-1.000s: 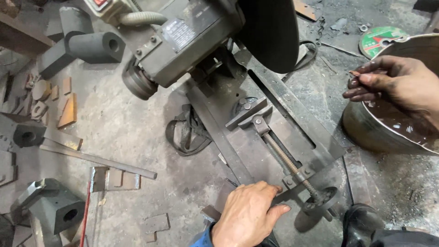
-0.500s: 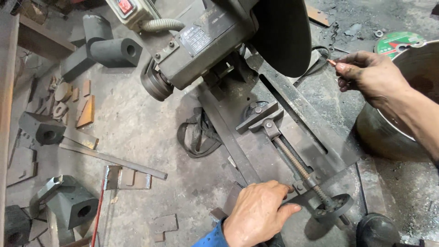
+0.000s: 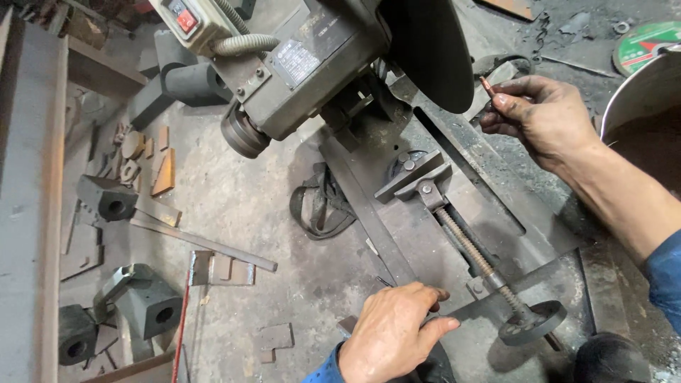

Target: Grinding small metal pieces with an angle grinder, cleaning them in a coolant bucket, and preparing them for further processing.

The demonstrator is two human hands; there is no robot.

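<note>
- Pinching a small rusty metal piece (image 3: 488, 86) in its fingertips, the right hand (image 3: 543, 117) hovered beside the chop saw (image 3: 333, 57).
- The left hand (image 3: 394, 337) rested, fingers curled, on the saw base (image 3: 496, 234) near the vise screw (image 3: 475, 255).

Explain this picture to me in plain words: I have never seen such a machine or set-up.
The picture comes from a camera on a person's head, looking down at their two bare hands and a workshop floor. The big grey machine is a chop saw: a motor with a dark round blade guard that swings down onto a metal base. On the base sits a vise with a long screw ending in a round handwheel, used to clamp work. The left hand rests on the near edge of the base, beside that wheel. The right hand pinches a small thin rod between its fingertips, near the guard. On the floor to the left lie metal blocks with holes, a flat bar and small offcuts. A metal tub stands at the right.
</note>
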